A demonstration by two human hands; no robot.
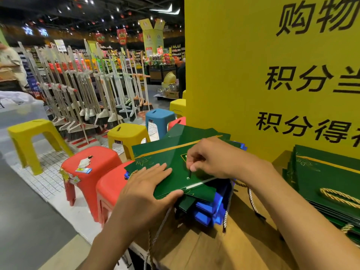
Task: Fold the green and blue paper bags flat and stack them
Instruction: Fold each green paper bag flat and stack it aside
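**Q:** Green paper on top, was it? Where did the bag sit?

**R:** Yes. The green bag [171, 152] lay flat at the centre of the frame, on top of a ragged pile of blue bags [210, 209] and other green ones, at the left end of the wooden counter [214, 246].

**Q:** And the hands?

**R:** The left hand [148, 184] pressed down on it, fingers straight and together, thumb along the near edge. The right hand [212, 158] was curled, thumb and forefinger pinching a thin dark cord [190, 173] beside a small eyelet. Whether that cord was being threaded in or pulled clear, I could not tell.

**Q:** What looked risky to you?

**R:** Mostly the pile itself. The layers were fanned out at different angles, so a hard push from the flat hand could, I judged, slide the top bag sideways. A sharp tug on the cord might tear the paper at the eyelet. Handles left trapped between layers would keep the bags from lying flat. The pile also overhung the counter above a red stool [109, 188] at lower left, so a slip could send bags over that edge.
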